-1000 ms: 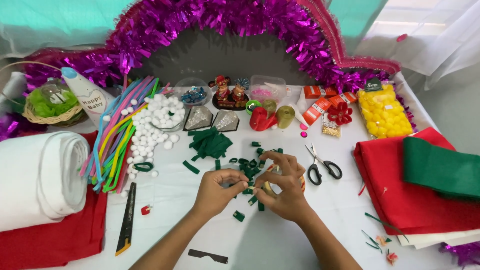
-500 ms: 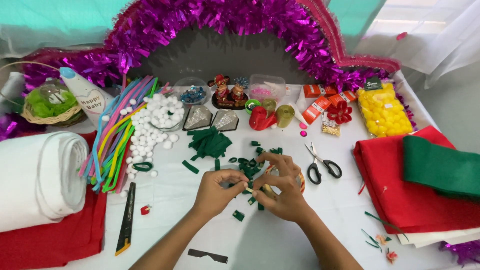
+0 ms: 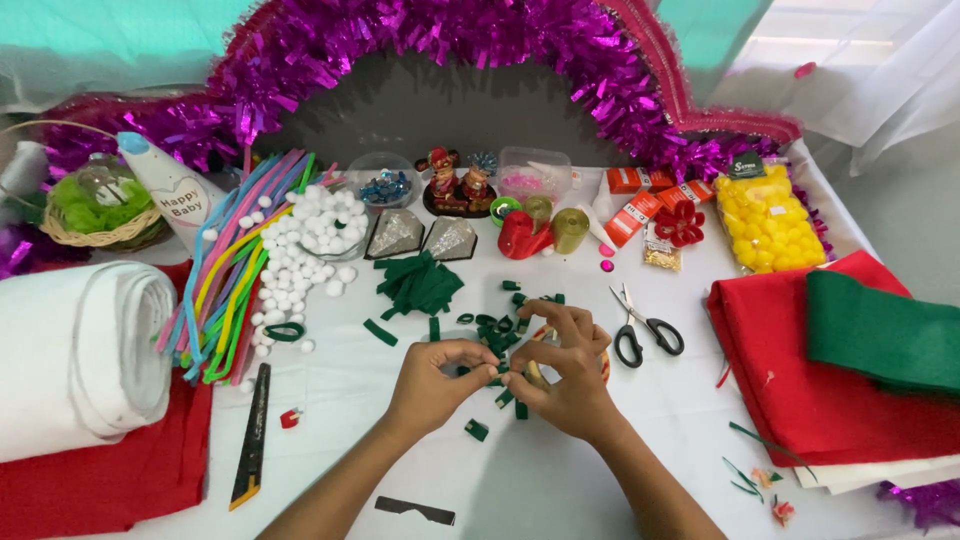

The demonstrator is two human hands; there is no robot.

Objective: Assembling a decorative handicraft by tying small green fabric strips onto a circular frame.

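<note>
We pinch a green felt strip [image 3: 497,372] between both hands over the white table [image 3: 560,480].

Our left hand [image 3: 432,385] and right hand [image 3: 565,375] meet on the strip, fingertips clamped on it. Just beyond the strip lie more green loops [image 3: 495,325]; right of it, scissors [image 3: 642,325]; farther back, a pile of felt strips [image 3: 420,282], then white pompoms [image 3: 310,240].

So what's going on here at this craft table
A person is working with both bare hands over a white table crowded with craft supplies. The left hand and right hand meet over a scatter of small green felt strips, pinching one of the green pieces between the fingertips. A pair of scissors lies just to the right, a heap of white pom-poms and coloured pipe cleaners to the left, and folded red felt at the far right.
</note>
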